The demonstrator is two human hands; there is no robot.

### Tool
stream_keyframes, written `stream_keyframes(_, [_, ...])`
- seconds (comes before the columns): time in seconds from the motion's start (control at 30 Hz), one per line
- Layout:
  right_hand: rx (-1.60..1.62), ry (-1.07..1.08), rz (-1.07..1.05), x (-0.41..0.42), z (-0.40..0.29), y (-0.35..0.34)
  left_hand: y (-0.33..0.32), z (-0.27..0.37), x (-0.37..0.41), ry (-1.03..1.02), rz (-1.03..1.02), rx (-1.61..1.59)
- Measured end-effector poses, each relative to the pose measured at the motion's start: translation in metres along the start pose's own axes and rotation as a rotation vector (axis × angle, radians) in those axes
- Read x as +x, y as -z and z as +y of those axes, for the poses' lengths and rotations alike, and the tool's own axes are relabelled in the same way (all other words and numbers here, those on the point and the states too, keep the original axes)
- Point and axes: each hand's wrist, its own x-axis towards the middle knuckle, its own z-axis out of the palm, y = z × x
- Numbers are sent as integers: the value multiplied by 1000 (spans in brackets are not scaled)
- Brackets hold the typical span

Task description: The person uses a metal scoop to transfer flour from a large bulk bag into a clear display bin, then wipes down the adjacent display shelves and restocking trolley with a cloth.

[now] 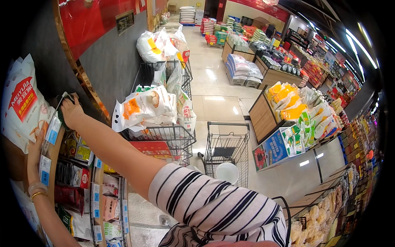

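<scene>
A large white flour bag [23, 105] with a red printed panel stands on the upper shelf at the far left. My left hand [36, 142] holds the bag's lower front corner, its fingers partly hidden along the price-tag rail [45, 160]. Bracelets circle that wrist. My right arm reaches across in a striped sleeve. At the shelf's far end, my right hand [71, 112] has its fingers bent over a dark cloth-like thing [62, 119] against the shelf edge. Its exact kind is hard to make out.
Lower shelves hold packaged goods [72, 177]. Wire bins of white bags [148, 105] stand along the grey wall. A wire shopping cart [228, 142] with a white bucket [227, 173] is in the aisle. Beyond it is a wooden display stand [262, 114] of bagged goods.
</scene>
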Motion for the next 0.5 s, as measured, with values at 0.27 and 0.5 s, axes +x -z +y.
stream_keyframes(0.27, [0,2,-29,-2,-3,1,-1,12,-10,12,-25,5])
stream_keyframes(0.5, [-2,37,85,-1,6,-7,-6,17,-12,71,-17,12])
